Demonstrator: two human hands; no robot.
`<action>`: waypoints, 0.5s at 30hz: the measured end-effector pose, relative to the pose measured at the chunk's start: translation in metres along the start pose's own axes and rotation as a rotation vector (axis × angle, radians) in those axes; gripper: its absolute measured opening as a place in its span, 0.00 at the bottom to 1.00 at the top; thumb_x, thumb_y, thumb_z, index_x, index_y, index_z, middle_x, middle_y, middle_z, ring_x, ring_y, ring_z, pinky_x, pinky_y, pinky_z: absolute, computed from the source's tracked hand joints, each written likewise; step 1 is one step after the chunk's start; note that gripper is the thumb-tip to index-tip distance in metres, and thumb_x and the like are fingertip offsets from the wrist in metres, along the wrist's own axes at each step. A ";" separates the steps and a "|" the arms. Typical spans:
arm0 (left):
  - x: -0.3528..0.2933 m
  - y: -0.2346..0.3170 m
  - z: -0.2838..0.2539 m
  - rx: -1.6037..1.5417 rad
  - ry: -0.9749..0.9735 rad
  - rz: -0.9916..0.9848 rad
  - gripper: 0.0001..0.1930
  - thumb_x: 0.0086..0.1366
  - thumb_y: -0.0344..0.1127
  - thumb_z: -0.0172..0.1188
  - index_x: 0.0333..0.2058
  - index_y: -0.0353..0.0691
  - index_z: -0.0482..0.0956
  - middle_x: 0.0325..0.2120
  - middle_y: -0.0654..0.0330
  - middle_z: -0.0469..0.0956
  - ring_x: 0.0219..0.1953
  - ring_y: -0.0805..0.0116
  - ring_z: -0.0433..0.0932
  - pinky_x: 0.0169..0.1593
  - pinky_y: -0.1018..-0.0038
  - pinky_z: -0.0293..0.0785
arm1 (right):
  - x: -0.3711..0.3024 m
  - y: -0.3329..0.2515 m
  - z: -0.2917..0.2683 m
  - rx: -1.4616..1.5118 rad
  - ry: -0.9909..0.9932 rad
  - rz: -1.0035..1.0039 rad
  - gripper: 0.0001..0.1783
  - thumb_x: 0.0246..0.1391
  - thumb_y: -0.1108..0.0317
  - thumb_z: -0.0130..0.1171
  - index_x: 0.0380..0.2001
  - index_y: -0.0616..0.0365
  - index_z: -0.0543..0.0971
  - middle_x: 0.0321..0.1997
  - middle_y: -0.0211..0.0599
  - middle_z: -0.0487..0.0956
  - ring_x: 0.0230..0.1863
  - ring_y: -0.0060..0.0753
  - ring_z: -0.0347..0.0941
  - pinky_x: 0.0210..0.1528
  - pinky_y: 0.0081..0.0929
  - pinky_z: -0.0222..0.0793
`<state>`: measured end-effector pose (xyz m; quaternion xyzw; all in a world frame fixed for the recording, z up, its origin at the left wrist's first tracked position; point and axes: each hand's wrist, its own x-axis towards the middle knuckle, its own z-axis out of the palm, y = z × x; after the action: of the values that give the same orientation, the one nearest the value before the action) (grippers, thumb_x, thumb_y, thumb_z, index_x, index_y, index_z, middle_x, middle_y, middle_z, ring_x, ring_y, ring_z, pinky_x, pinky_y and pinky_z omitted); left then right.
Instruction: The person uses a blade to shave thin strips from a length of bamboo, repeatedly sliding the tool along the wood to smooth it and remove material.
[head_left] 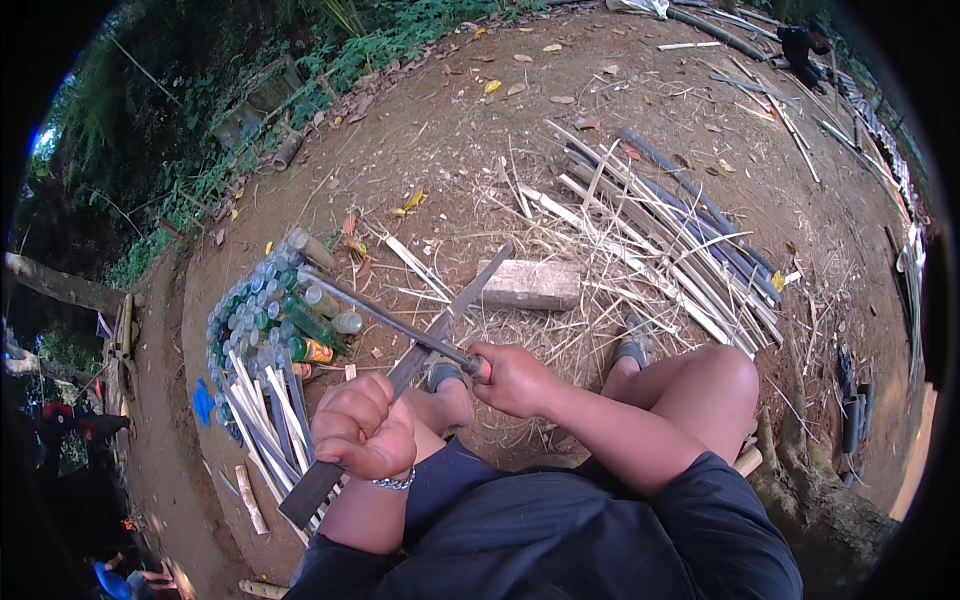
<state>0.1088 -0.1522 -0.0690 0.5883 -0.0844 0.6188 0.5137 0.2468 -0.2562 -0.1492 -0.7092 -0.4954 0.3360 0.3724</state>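
My left hand [365, 428] is closed round a long, dark, flat strip of split bamboo [312, 492]. The strip slants from beside my left thigh up past my shins, its far end by a squared wooden block [545, 286]. In my right hand [517, 380] is the handle of a long-bladed knife [385, 317]. Its blade points forward and to the left, crossing the bamboo strip just ahead of my left fist. Whether the cutting edge bites into the strip cannot be made out.
Clear and green plastic bottles [270, 310] are heaped at front left, with pale bamboo strips [262, 415] beside them. More split bamboo [660, 230] lies at front right among shavings. Tree roots [820, 500] rise at right. Another person [800, 55] crouches far right.
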 end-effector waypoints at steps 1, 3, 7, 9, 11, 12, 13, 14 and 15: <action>-0.003 0.003 0.000 0.014 0.027 0.001 0.25 0.71 0.58 0.41 0.21 0.49 0.53 0.11 0.70 0.49 0.13 0.78 0.46 0.20 0.77 0.43 | -0.001 0.004 0.013 0.040 0.007 0.081 0.20 0.49 0.64 0.58 0.45 0.59 0.73 0.36 0.56 0.79 0.40 0.59 0.76 0.44 0.46 0.71; -0.003 0.004 0.001 0.038 0.060 -0.006 0.25 0.71 0.58 0.40 0.21 0.49 0.52 0.11 0.70 0.49 0.13 0.78 0.46 0.20 0.77 0.44 | 0.014 0.025 0.019 0.055 0.078 0.217 0.20 0.48 0.64 0.58 0.45 0.59 0.73 0.36 0.56 0.79 0.40 0.58 0.76 0.44 0.47 0.71; -0.005 0.004 0.001 0.044 0.128 -0.006 0.24 0.72 0.57 0.40 0.21 0.49 0.52 0.11 0.70 0.49 0.13 0.78 0.46 0.20 0.78 0.44 | -0.002 0.007 0.026 0.074 0.064 0.125 0.20 0.48 0.65 0.57 0.45 0.60 0.72 0.34 0.59 0.78 0.39 0.61 0.76 0.42 0.48 0.71; 0.002 -0.002 0.011 0.039 0.191 -0.004 0.24 0.72 0.57 0.40 0.21 0.50 0.52 0.11 0.69 0.49 0.13 0.78 0.46 0.20 0.78 0.45 | -0.005 0.007 0.028 0.118 0.093 0.094 0.18 0.47 0.65 0.57 0.43 0.60 0.73 0.31 0.57 0.78 0.37 0.60 0.76 0.41 0.46 0.71; 0.000 0.001 0.013 0.061 0.167 -0.016 0.24 0.72 0.56 0.40 0.21 0.50 0.52 0.11 0.70 0.50 0.14 0.78 0.46 0.21 0.79 0.46 | 0.006 0.028 0.039 0.161 0.193 0.252 0.15 0.46 0.67 0.58 0.39 0.57 0.73 0.27 0.55 0.77 0.33 0.59 0.76 0.38 0.44 0.71; -0.001 0.002 0.012 0.056 0.138 -0.016 0.24 0.72 0.56 0.40 0.21 0.50 0.52 0.11 0.70 0.50 0.14 0.78 0.46 0.21 0.79 0.46 | 0.005 0.027 0.037 0.159 0.187 0.201 0.15 0.46 0.67 0.58 0.39 0.58 0.73 0.28 0.55 0.77 0.33 0.59 0.76 0.38 0.44 0.71; -0.001 0.003 0.012 0.050 0.109 -0.016 0.24 0.72 0.56 0.40 0.21 0.50 0.52 0.12 0.70 0.50 0.14 0.78 0.47 0.21 0.79 0.46 | 0.000 0.024 0.035 0.156 0.181 0.150 0.16 0.46 0.67 0.58 0.40 0.58 0.73 0.28 0.55 0.77 0.33 0.59 0.76 0.37 0.44 0.71; -0.003 0.002 0.014 0.043 0.133 0.028 0.24 0.72 0.56 0.40 0.20 0.50 0.52 0.12 0.70 0.50 0.14 0.78 0.46 0.21 0.79 0.46 | -0.004 0.012 0.034 0.169 0.167 0.097 0.16 0.46 0.67 0.58 0.40 0.58 0.72 0.29 0.55 0.77 0.33 0.59 0.75 0.37 0.44 0.71; -0.004 0.002 0.016 0.054 0.156 0.020 0.24 0.72 0.56 0.40 0.20 0.50 0.52 0.12 0.70 0.50 0.14 0.78 0.46 0.21 0.79 0.45 | -0.012 0.003 0.034 0.180 0.145 0.061 0.16 0.46 0.67 0.58 0.40 0.59 0.72 0.29 0.55 0.77 0.33 0.59 0.75 0.37 0.44 0.71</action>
<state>0.1166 -0.1662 -0.0669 0.5511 -0.0330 0.6700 0.4963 0.2162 -0.2614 -0.1672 -0.7102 -0.4131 0.3381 0.4590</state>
